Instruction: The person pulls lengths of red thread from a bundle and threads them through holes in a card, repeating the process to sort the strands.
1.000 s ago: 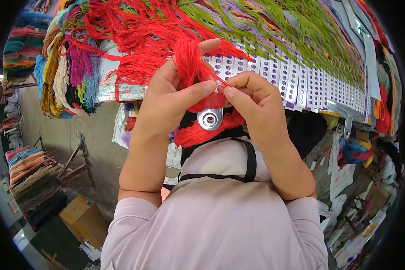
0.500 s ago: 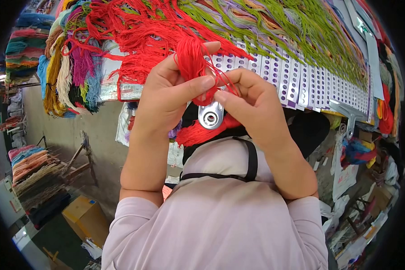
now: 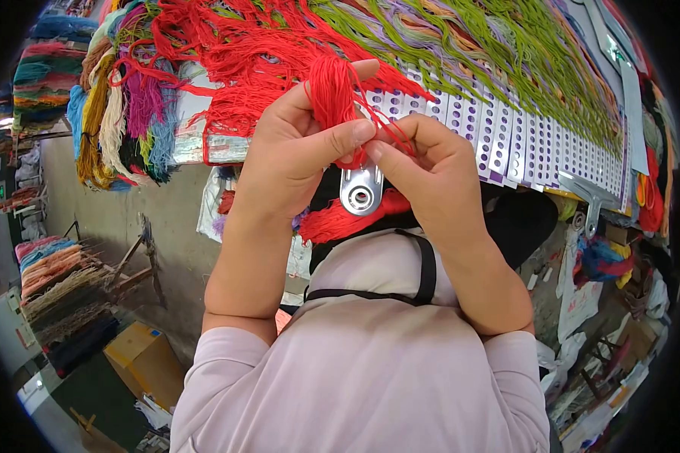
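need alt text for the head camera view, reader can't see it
A left hand holds a looped bundle of red thread while the right hand pinches strands from it. Below is a metal piece with a round hole; beyond, loose red thread and long green strands partly cover white strips with rows of dark dots.

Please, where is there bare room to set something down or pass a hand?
Bare floor shows between the hanging yarn and left forearm, beside the wooden frame. The holed sheets have a yarn-free front strip, bordered by green yarn. Crowded: around the left hand and right hand, with the red bundle and metal piece.
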`<state>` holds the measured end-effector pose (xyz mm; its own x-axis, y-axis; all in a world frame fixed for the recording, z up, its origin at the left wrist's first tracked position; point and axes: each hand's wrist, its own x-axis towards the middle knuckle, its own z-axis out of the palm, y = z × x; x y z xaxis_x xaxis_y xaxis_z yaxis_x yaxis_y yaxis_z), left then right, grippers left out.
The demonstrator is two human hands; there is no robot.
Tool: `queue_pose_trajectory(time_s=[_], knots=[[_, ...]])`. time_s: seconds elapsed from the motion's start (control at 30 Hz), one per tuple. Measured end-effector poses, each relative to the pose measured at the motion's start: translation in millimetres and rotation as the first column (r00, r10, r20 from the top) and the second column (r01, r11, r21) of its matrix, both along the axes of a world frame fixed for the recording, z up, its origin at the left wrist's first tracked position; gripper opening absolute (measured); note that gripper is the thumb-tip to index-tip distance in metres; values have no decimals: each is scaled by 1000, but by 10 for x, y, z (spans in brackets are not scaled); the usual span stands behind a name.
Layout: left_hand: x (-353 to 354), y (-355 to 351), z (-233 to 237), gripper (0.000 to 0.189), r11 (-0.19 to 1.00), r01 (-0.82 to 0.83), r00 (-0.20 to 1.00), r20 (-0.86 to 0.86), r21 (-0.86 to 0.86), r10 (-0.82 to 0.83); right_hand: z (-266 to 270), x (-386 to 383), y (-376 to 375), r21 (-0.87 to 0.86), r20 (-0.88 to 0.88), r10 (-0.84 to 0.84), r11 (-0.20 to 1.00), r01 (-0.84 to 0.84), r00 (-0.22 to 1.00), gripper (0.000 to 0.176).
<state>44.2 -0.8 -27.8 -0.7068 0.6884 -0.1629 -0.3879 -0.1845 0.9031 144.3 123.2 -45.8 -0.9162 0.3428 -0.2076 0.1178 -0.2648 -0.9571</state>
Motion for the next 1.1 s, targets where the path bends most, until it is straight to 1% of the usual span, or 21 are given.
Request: queue_pose_trajectory(time_s=[0.07, 0.13, 0.17, 0.2, 0.23, 0.27, 0.4, 0.47, 0.53, 0.6, 0.67, 0.7, 0.77, 0.8, 0.87, 0.9, 0.93, 0.97, 1.03, 1.1], knots=[[-31, -32, -44, 55, 1000, 12, 1000, -5, 8, -12, 6, -2, -11, -4, 8, 13, 1000, -13, 1000, 9], [-42, -62, -43, 58, 1000, 25, 1000, 8, 16, -25, 27, 6, -19, -136, -65, -1, 991, -8, 998, 7], [-45, -68, -44, 61, 999, 41, 999, 22, 25, -41, 28, 10, -20, -134, -64, 0, 991, -8, 998, 7], [-35, -64, -41, 61, 999, 41, 999, 22, 26, -41, 28, 13, -19, -181, -73, -3, 983, -10, 997, 6], [-17, -59, -36, 66, 999, 43, 999, -2, 22, -43, 27, 14, -18, -226, -83, -6, 974, -13, 997, 5], [-6, -60, -34, 71, 999, 44, 999, -26, 18, -44, 23, 17, -18, -226, -82, -5, 974, -14, 997, 5], [-20, -85, -35, 73, 998, 61, 996, -59, 17, -60, -12, 35, -27, -278, -115, -3, 960, -30, 993, 5], [-22, -91, -1, 74, 995, 91, 996, 17, 50, -92, -17, 46, -26, -300, -125, -5, 953, -33, 992, 5], [-16, -96, 20, 75, 995, 87, 996, 28, 56, -88, -11, 54, -23, -342, -116, -4, 939, -36, 993, 5], [-25, -113, 16, 75, 995, 83, 996, 38, 61, -86, 11, 53, -41, -343, -133, -25, 939, -23, 991, 6], [-53, -154, -13, 65, 983, 135, 988, 54, 124, -143, 23, 50, -46, -343, -151, -45, 939, -10, 987, 6], [-47, -150, -7, 65, 983, 135, 988, 53, 125, -142, 26, 44, -44, -319, -143, -74, 948, 25, 987, 6], [-33, -142, 12, 64, 993, 63, 997, 30, 99, -66, 9, 28, -15, -291, -139, -99, 955, 55, 985, 7], [-41, -151, 15, 64, 993, 60, 998, 29, 101, -63, -28, 32, 27, -294, -149, -78, 955, 31, 986, 8], [-59, -170, 16, 63, 994, 83, 996, -37, 74, -80, -3, 20, 12, -296, -158, -54, 955, 5, 986, 10], [-55, -166, 16, 63, 994, 82, 996, -37, 75, -79, 77, -6, -54, -249, -99, -55, 968, 28, 994, 10], [-47, -153, 16, 67, 997, 52, 998, -41, 57, -49, 122, -18, -90, -200, -39, -58, 979, 49, 998, 11], [-44, -145, 16, 72, 999, 21, 999, -46, 39, -19, 122, -13, -77, -200, -39, -58, 979, 49, 998, 11], [-52, -154, 13, 72, 999, 18, 999, -47, 37, -16, 116, -2, -38, -55, -11, 83, 995, -83, 996, 11], [-69, -176, -1, 71, 999, 15, 999, -45, 31, -13, 129, -3, -35, -54, 5, 81, 995, -81, 997, 10]])
